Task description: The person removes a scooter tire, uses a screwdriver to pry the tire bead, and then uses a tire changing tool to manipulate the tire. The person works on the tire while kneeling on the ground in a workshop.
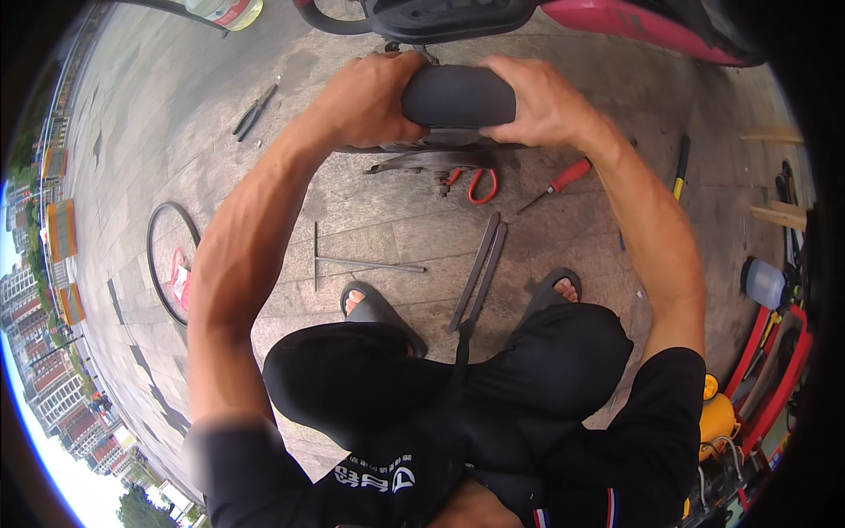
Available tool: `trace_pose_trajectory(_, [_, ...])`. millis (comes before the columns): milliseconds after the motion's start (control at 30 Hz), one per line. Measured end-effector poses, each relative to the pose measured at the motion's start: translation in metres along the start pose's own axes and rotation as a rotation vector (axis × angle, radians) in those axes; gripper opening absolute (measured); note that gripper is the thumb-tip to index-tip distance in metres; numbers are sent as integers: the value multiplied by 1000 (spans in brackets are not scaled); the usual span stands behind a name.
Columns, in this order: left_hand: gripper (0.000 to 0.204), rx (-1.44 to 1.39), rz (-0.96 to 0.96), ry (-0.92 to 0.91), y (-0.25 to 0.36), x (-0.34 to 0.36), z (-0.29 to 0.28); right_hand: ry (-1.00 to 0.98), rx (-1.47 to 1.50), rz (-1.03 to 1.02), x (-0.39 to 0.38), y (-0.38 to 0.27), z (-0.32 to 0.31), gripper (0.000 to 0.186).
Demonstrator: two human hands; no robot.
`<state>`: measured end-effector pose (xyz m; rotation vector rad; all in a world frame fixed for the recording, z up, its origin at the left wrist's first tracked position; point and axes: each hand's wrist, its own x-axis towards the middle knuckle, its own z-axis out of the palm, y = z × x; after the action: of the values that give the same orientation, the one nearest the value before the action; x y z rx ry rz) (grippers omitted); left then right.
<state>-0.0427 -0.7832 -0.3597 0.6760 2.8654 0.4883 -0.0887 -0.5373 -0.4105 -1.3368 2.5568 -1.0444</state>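
Observation:
A smooth, rounded black tire point(459, 95) stands between my hands below the underside of a red and black scooter point(458, 22). My left hand point(377, 99) is wrapped round its left side, and my right hand point(539, 101) clasps its right side. Most of my fingertips are hidden behind the tire. Just below it a dark metal part point(431, 162) shows, with a red-handled tool point(475, 186) beside it. On the ground to the right of that lies a red-handled screwdriver point(570, 175).
Around my feet lie two flat dark bars point(480, 273) and a T-handle wrench point(370, 263). Pliers point(255, 113) and a black loop point(153, 255) with a red packet lie left. At right are a red rack point(799, 361), a yellow machine point(717, 418) and a yellow-and-black handle point(681, 167).

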Motion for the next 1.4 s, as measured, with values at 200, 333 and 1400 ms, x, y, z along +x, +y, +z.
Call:
trace_pose_trajectory(200, [61,-43,-15,-110,2,21,-9,-123,67,137,6,7,-15,57])
trace_pose_trajectory(333, [63,-52,-11,-108,5,34,-10,-89,102,134,5,16,-19,62])
trace_pose_trajectory(1400, [72,115,-239,-145,-3,37,-14,34,-20,195,19,13,-7,72])
